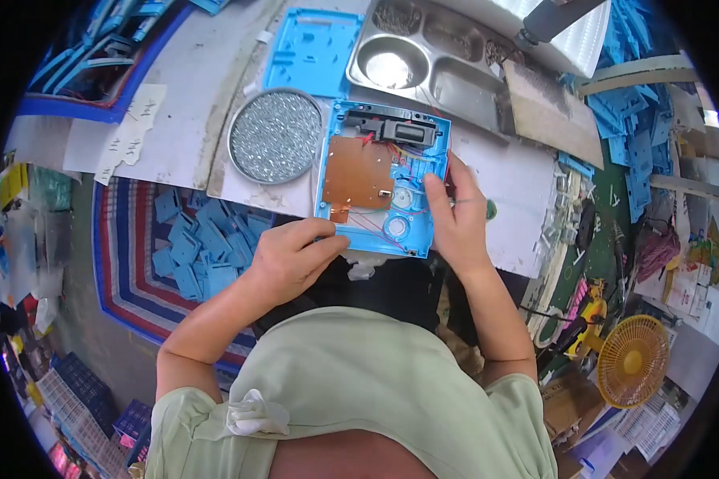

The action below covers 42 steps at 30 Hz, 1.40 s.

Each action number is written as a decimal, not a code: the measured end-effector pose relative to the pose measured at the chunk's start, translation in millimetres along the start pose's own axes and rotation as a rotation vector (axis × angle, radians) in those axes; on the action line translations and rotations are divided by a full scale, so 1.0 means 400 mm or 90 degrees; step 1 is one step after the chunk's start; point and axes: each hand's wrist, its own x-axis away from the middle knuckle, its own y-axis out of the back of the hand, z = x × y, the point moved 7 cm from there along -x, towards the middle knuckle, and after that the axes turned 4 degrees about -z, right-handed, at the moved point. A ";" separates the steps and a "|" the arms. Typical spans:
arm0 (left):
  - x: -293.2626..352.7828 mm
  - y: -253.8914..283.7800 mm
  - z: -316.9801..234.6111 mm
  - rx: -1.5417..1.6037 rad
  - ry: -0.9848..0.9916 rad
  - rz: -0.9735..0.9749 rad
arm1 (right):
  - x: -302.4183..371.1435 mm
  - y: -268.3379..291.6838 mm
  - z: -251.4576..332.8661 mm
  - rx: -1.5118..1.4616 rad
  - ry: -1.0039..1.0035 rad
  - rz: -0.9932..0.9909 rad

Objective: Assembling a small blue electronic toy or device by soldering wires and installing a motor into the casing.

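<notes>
A blue plastic housing (pixel 375 246) lies open-side up at the table's front edge. Inside it are a brown circuit board (pixel 355 172), a black module (pixel 403 132) along the far side, thin red wires and round blue fittings. My right hand (pixel 462 219) grips its right edge, thumb over the rim and fingers partly hidden behind. My left hand (pixel 295 255) is closed at the near left corner, finger and thumb pinching the edge there. Whether a small part is also between those fingertips I cannot tell. A round tin of small metal screws (pixel 276 136) stands to the left.
Behind the housing lie a blue panel (pixel 311 52) and a compartmented steel tray (pixel 463 84) with small parts. A striped bag of blue pieces (pixel 200 247) is at lower left. A cardboard sheet (pixel 551 112) lies right of the tray; a yellow fan (pixel 633 361) stands at right.
</notes>
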 end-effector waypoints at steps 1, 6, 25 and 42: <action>0.014 -0.014 0.004 0.004 0.009 0.032 | 0.005 0.015 0.042 0.131 0.109 -0.021; 0.010 -0.035 0.025 0.065 0.067 0.083 | 0.021 0.019 0.017 0.250 0.114 -0.004; -0.095 -0.058 -0.030 0.070 0.082 0.146 | 0.129 0.029 0.103 -0.061 0.142 0.246; 0.090 -0.010 0.052 -0.069 0.100 0.074 | 0.126 -0.176 0.187 0.229 0.388 0.172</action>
